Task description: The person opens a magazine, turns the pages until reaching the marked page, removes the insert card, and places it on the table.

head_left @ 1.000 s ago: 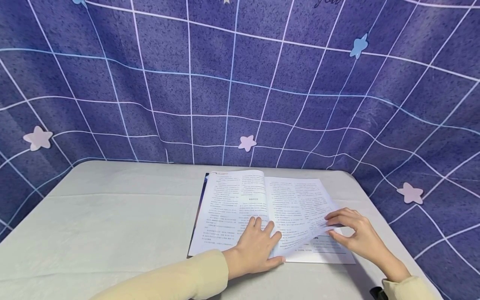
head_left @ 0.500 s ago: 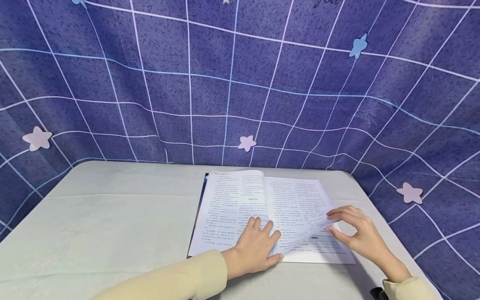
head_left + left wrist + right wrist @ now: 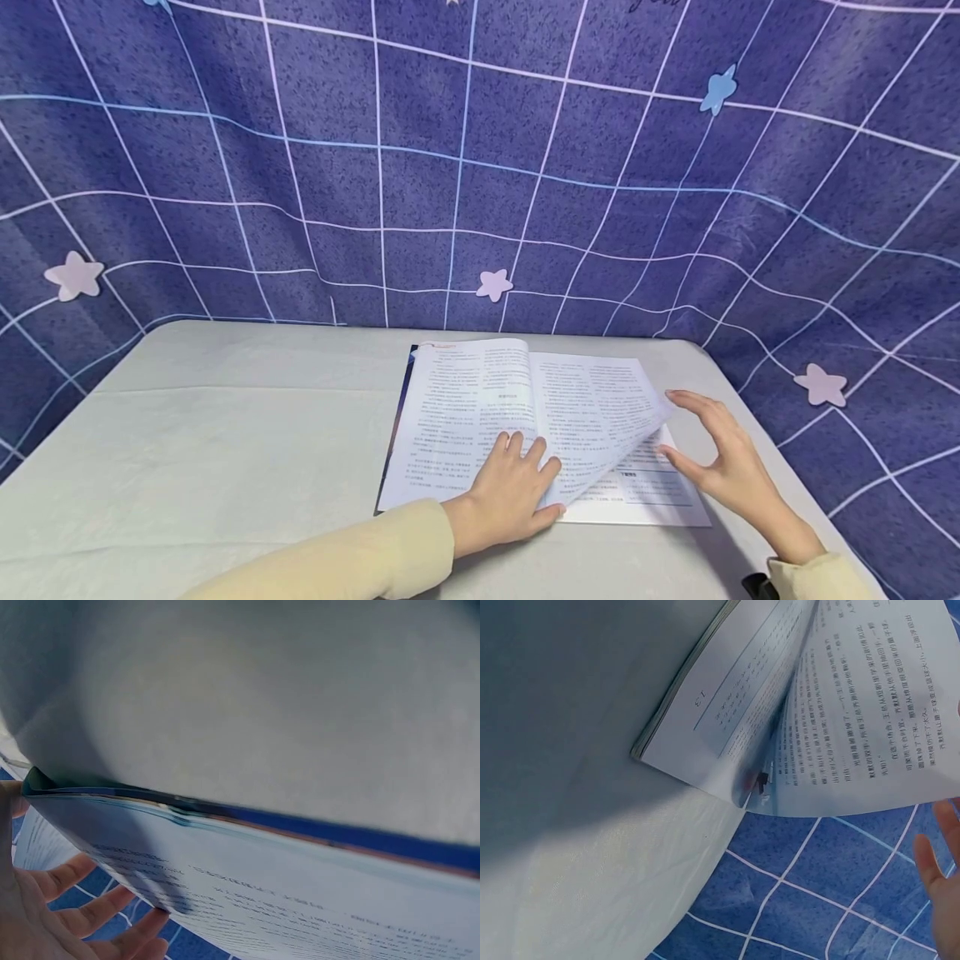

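An open book with printed pages lies on the table. My left hand rests across its lower middle, fingers spread; in the left wrist view its fingers lie along the book's edge. A right-hand page is raised at its lower outer corner, baring the printed page beneath. At that raised edge is my right hand, thumb and fingers well apart, the fingertips at the page. In the right wrist view, the raised page curves up from the book, with the fingers by its edge.
A pale cloth covers the table. Behind and to the right hangs a blue curtain with a line grid and stars. The table's right edge runs close to my right hand.
My right hand has parted its thumb from its fingers, the fingers moving up and away. The page corner is lifted further, showing more of the page below. My left hand has stayed put.
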The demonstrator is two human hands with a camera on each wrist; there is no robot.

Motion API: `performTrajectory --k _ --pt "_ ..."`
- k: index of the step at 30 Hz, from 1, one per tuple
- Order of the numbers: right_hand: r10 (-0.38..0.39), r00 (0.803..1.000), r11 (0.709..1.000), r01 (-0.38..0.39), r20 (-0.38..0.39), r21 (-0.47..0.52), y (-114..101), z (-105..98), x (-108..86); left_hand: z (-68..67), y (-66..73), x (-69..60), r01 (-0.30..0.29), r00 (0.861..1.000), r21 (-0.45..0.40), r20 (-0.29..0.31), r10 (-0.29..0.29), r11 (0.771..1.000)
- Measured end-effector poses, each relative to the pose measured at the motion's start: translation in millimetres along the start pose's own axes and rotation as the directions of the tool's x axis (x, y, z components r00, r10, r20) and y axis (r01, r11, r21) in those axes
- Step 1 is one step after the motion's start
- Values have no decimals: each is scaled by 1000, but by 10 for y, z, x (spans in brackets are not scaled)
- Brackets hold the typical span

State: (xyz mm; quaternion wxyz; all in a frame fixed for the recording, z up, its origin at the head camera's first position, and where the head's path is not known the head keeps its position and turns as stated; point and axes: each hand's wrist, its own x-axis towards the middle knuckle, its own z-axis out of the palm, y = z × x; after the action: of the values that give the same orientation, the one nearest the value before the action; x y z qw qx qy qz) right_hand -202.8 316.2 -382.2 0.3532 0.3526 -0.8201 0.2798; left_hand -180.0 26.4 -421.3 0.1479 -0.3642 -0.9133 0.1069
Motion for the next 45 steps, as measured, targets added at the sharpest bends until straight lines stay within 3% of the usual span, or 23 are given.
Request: performTrajectory --k 6,15,21,30,40,45 --pt "14 1000 1000 -14 -16 1 9 3 7 -3 -8 -9 5 1000 -16 -13 -5 1000" --pt "14 999 1000 -14 40 5 0 -1 -29 13 -10 -6 15 1000 -33 -4 -15 999" --pt "2 996 1000 -1 87 -6 -12 37 -61 18 -12 -16 26 999 -35 -44 -28 999" --pt "98 965 994 -83 245 -72 -49 48 -130 24 -12 -26 47 994 -46 -100 -52 998" --pt "-11 958 1000 15 288 -14 -18 122 -185 33 -2 -18 77 985 -92 -147 -90 993" --pt "6 938 999 10 346 -45 -32 156 -239 34 9 -20 83 980 -89 -172 -97 993"
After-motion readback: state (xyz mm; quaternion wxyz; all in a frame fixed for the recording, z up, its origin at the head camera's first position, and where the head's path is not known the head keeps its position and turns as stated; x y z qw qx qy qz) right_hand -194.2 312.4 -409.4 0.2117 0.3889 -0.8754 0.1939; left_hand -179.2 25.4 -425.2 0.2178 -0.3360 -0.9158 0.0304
